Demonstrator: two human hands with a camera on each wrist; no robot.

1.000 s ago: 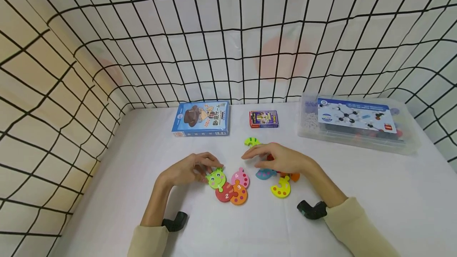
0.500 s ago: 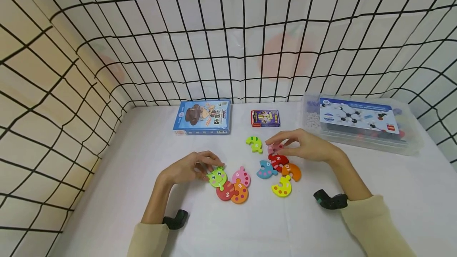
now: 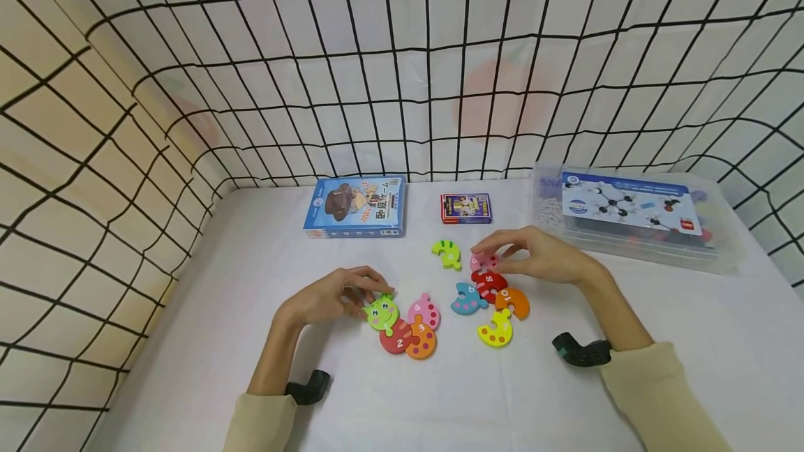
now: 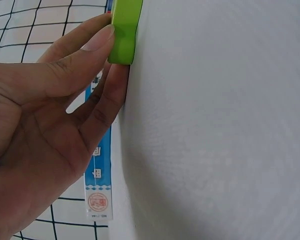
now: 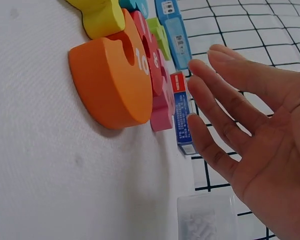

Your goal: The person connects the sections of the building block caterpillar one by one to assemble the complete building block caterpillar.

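Landmark: green caterpillar-head piece [image 3: 382, 313], on the white surface [image 3: 402, 410]; sides as the head camera sees them.
Left hand [image 3: 342, 295]: grasping the head piece, thumb and fingertips pinching its edge, from the landmark's left.
Joined chain: from the landmark, red 2 piece [image 3: 394, 340] just nearer the person, then orange 3 piece [image 3: 427, 347] to its near right, then pink 4 piece [image 3: 423, 312] to its right; edges touching.
Right hand [image 3: 540, 253]: released, holding nothing; fingers loosely extended over the pink piece [image 3: 480, 263], apart from it in the right wrist view.
Pink piece: far right of the landmark, partly hidden by fingers; digit too small to call.
Loose cluster: right of the landmark, red 8 piece [image 3: 487, 286], blue piece [image 3: 465, 302], orange 10 piece [image 3: 518, 302], yellow piece [image 3: 502, 332].
Green 5 piece [image 3: 451, 254]: beyond and right of the landmark, near the pink piece.
Blue game box [image 3: 356, 206]: beyond the landmark, hat cartoon on lid.
Small purple box [image 3: 466, 208]: beyond and right of the landmark.
Clear plastic case [image 3: 634, 218]: well right of and beyond the landmark, molecule label on top.
Black wire grid [image 3: 428, 51]: behind everything, beyond the landmark.
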